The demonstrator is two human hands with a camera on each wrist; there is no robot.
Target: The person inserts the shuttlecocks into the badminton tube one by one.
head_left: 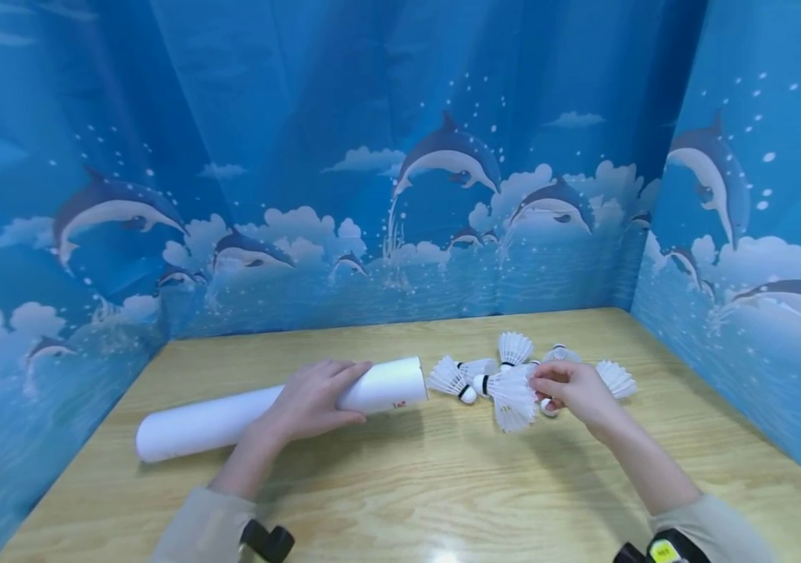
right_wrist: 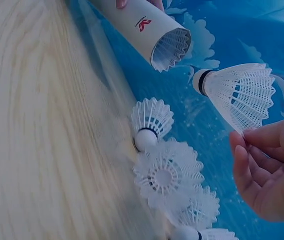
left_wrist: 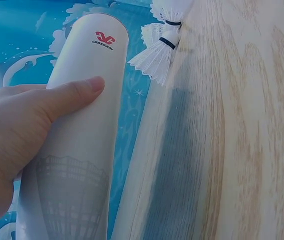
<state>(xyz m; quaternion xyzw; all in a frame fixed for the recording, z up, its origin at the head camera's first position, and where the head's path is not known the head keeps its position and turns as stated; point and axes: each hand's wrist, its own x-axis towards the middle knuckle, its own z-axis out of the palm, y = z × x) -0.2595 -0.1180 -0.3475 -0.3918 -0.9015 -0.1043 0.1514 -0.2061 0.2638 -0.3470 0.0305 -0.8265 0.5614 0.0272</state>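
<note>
Crossway shuttlecock tube [head_left: 389,383] gripped by left hand [head_left: 310,397]; white shuttlecock [head_left: 510,389] pinched at skirt by right hand [head_left: 579,392]; loose shuttlecocks [head_left: 515,349] clustered toward table's [head_left: 442,477] far right corner

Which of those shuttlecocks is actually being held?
The shuttlecock pinched by its skirt's rim in the right hand, base pointing toward the white tube; the others are not gripped.
</note>
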